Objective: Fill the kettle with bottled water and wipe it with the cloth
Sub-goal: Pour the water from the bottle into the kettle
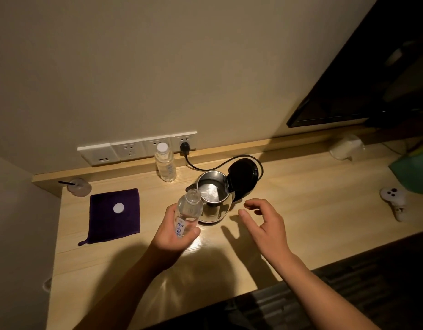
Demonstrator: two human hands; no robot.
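Note:
A steel kettle (pixel 214 210) stands on the wooden desk (pixel 301 206) with its black lid (pixel 242 175) flipped up. My left hand (pixel 172 236) grips an uncapped clear water bottle (pixel 188 209), its mouth tilted toward the kettle's rim. My right hand (pixel 265 222) hovers just right of the kettle, fingers apart, holding nothing. A folded purple cloth (pixel 115 222) lies flat to the left, with the white bottle cap (pixel 118 207) resting on it. A second, capped bottle (pixel 165 163) stands by the wall behind the kettle.
The kettle's black cord (pixel 205 166) runs to a wall socket strip (pixel 136 148). A plastic cup with a straw (pixel 79 186) sits at the back left corner. A white controller (pixel 393 198) lies far right, below a dark screen (pixel 363 79).

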